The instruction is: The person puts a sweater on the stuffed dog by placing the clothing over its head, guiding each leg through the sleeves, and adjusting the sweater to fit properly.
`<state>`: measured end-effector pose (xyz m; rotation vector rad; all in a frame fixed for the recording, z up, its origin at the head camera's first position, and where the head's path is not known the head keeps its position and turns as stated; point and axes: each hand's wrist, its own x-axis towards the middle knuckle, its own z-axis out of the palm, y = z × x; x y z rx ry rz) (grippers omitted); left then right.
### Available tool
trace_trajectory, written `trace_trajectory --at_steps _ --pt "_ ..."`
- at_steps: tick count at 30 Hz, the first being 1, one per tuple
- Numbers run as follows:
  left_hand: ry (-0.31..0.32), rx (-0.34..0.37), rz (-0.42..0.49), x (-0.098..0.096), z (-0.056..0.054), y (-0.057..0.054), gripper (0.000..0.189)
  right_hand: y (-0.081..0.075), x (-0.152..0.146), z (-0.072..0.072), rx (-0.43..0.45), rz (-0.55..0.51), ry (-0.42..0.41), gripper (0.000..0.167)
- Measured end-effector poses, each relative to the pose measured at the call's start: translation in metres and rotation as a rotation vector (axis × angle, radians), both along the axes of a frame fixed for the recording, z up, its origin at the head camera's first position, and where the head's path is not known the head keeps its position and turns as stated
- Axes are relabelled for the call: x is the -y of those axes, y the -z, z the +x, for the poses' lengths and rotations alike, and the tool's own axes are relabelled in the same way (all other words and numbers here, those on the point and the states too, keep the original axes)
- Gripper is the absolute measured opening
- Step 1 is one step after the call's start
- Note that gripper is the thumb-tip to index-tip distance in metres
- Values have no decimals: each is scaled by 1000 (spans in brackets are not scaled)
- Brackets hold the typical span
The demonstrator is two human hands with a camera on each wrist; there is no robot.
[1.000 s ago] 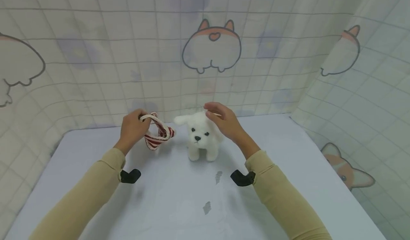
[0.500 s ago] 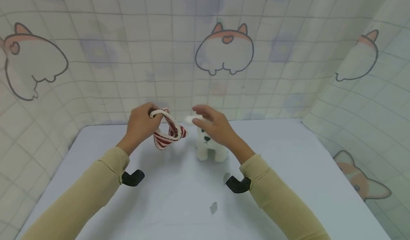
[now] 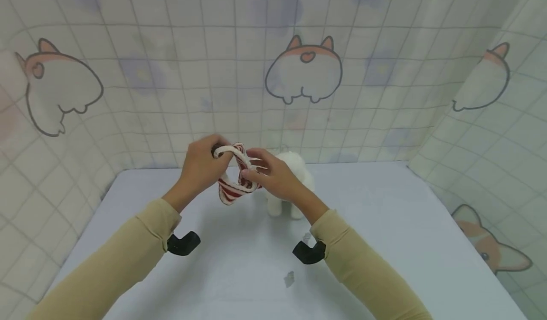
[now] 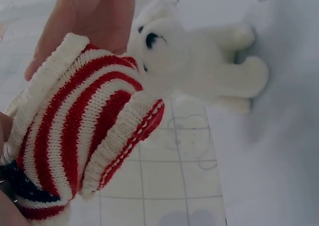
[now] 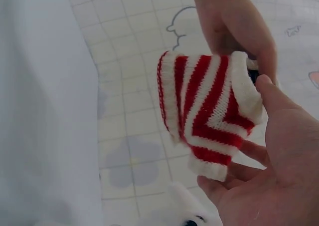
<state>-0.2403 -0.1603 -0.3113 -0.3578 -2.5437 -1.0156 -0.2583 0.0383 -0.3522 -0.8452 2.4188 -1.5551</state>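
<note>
Your left hand grips the knit sweater above the bench, near its back edge; whether your right hand grips, I can't tell. Likely light, stretchy: hold its ribbed rim.

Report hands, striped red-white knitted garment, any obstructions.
Left hand grips garment; right hand at its edge, grip unclear. Garment held above white tabletop. Head view: white plush dog partly behind right hand; nothing visibly blocking.
</note>
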Motion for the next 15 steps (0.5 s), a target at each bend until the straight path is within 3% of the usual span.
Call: trace_trajectory --at_steps 7,15 --pt "69 0 51 -13 9 -2 9 5 0 4 54 -22 -18 70" --pt "141 -15 80 -21 11 -2 9 -4 -7 13 -51 74 136 58"
